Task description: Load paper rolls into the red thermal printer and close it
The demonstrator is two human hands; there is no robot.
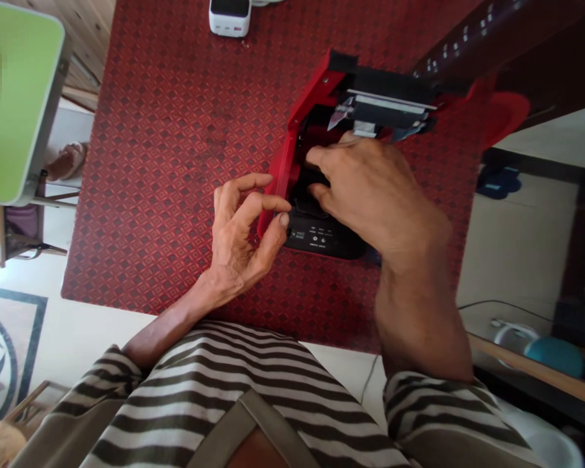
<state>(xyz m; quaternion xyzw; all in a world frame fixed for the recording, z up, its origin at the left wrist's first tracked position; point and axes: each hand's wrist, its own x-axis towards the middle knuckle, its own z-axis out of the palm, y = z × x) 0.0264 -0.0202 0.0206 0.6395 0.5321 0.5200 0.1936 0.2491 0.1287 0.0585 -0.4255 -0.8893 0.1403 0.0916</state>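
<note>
A red and black machine (322, 237), which looks like a small printer, stands with its lid raised. Rollers and a metal bar (392, 101) show on the underside of that lid. My right hand (370, 188) reaches into the black cavity, its fingers bent downward. Whatever it grips there is hidden beneath the hand. At the machine's left red rim is my left hand (241, 227), fingers loosely bent. Its index fingertip and thumb come close together by the rim, with nothing visible between them. White printed symbols mark the black front panel below the right hand.
The machine rests on a table with a red patterned cover (175, 162). A white box-like charger (230, 18) with a cable sits at the far edge. To the left stands a green-topped table (24, 97). A dark glossy object (468, 45) rises at the upper right.
</note>
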